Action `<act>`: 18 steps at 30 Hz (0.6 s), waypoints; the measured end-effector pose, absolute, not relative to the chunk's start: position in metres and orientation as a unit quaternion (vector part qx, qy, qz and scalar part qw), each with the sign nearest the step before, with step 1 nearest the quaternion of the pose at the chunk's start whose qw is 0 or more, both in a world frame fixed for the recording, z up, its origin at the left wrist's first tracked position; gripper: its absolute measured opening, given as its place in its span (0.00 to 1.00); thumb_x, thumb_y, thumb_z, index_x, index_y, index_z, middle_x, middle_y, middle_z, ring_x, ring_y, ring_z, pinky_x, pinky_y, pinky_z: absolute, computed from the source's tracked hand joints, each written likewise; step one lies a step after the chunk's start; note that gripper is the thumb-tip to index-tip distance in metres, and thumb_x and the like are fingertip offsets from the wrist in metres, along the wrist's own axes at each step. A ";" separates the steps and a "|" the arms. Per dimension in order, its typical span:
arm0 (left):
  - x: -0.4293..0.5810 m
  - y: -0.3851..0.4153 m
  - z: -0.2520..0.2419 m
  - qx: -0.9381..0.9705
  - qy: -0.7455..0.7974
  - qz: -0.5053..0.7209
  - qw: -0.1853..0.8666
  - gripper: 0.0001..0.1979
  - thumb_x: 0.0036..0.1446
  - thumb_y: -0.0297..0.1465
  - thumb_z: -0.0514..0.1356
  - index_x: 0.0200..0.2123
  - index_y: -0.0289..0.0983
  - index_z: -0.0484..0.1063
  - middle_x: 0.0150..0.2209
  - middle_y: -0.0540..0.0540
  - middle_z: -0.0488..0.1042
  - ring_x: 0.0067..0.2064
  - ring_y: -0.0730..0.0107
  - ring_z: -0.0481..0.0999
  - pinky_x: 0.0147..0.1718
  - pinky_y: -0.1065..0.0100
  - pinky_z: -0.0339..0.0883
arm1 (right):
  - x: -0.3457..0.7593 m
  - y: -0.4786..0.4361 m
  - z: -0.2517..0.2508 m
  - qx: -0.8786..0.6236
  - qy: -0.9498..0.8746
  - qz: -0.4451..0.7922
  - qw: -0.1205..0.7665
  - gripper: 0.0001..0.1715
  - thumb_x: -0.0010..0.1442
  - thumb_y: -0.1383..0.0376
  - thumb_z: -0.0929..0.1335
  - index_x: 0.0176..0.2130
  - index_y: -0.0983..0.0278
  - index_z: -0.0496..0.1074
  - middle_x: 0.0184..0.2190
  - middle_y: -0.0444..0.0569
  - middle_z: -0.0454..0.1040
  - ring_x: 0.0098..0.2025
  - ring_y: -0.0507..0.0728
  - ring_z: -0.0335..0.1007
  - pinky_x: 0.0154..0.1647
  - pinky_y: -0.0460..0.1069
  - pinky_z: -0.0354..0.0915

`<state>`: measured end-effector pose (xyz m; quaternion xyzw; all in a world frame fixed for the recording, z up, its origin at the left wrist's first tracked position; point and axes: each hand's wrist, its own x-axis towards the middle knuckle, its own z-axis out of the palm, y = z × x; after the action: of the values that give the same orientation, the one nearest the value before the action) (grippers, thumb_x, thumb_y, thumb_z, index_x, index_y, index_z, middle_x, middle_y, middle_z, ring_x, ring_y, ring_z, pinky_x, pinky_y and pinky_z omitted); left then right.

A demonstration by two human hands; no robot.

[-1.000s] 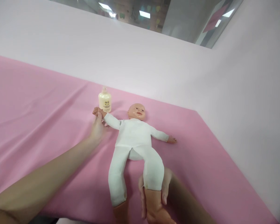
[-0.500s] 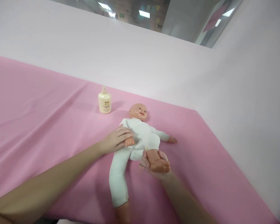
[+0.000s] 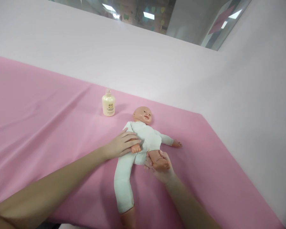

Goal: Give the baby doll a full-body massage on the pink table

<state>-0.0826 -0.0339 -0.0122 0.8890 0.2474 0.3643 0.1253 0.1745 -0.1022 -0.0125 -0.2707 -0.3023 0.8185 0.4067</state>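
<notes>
A baby doll [image 3: 145,135] with a bald head and white cloth body lies on its back on a pink sheet. My left hand [image 3: 122,143] rests with its fingers stretched over the doll's arm and side; the doll's small hand pokes out below them, and my thumb is mostly hidden. One doll leg is bent up toward the belly. Around its ankle, close to the doll's foot [image 3: 160,161], my right hand [image 3: 165,171] is closed from below, thumb on one side and fingers on the other. The doll's other leg [image 3: 124,181] stretches toward me.
Left of the doll's head stands a cream-coloured lotion bottle [image 3: 108,104] with dark print. The pink sheet [image 3: 50,111] has long creases on the left. A white wall [image 3: 105,54] with a window [image 3: 138,16] rises behind, and continues along the right side.
My right hand has pushed the bent leg slightly up toward the doll's belly. My left hand has slid a little right along with the doll's hand. The view has shifted slightly.
</notes>
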 end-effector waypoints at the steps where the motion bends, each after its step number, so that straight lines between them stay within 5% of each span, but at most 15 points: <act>1: -0.083 -0.034 -0.012 0.890 0.248 0.362 0.125 0.19 0.68 0.39 0.54 0.59 0.47 0.72 0.54 0.43 0.76 0.61 0.59 0.68 0.69 0.46 0.45 | 0.174 -0.102 -0.012 -0.274 -0.305 0.816 0.407 0.29 0.58 0.44 0.67 0.37 0.67 0.77 0.22 0.43 0.66 0.24 0.52 0.59 0.33 0.50 0.64; 7: -0.085 -0.033 -0.010 0.882 0.252 0.367 0.154 0.18 0.67 0.39 0.55 0.58 0.47 0.72 0.55 0.43 0.76 0.60 0.58 0.69 0.68 0.46 0.46 | 0.170 -0.103 -0.006 -0.255 -0.330 0.806 0.420 0.30 0.56 0.43 0.66 0.35 0.68 0.75 0.20 0.42 0.63 0.23 0.51 0.55 0.32 0.50 0.60; 13: -0.091 -0.027 -0.008 0.764 0.296 0.497 0.287 0.18 0.63 0.37 0.62 0.55 0.42 0.74 0.50 0.41 0.77 0.54 0.56 0.74 0.60 0.54 0.62 | 0.173 -0.107 -0.006 -0.115 -0.388 0.825 0.395 0.32 0.57 0.38 0.62 0.36 0.63 0.71 0.19 0.38 0.59 0.22 0.50 0.50 0.34 0.51 0.59; 18: -0.095 -0.010 -0.013 0.484 0.358 0.681 0.417 0.15 0.63 0.38 0.62 0.51 0.40 0.72 0.50 0.42 0.76 0.53 0.63 0.75 0.59 0.62 0.64 | 0.176 -0.109 -0.031 -0.043 -0.456 0.844 0.279 0.36 0.44 0.35 0.69 0.36 0.63 0.70 0.19 0.42 0.69 0.22 0.52 0.62 0.38 0.51 0.64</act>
<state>-0.0954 -0.0103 -0.0129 0.4837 0.3578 0.6811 0.4173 0.1763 -0.1086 -0.0308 -0.0429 -0.4564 0.8437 0.2793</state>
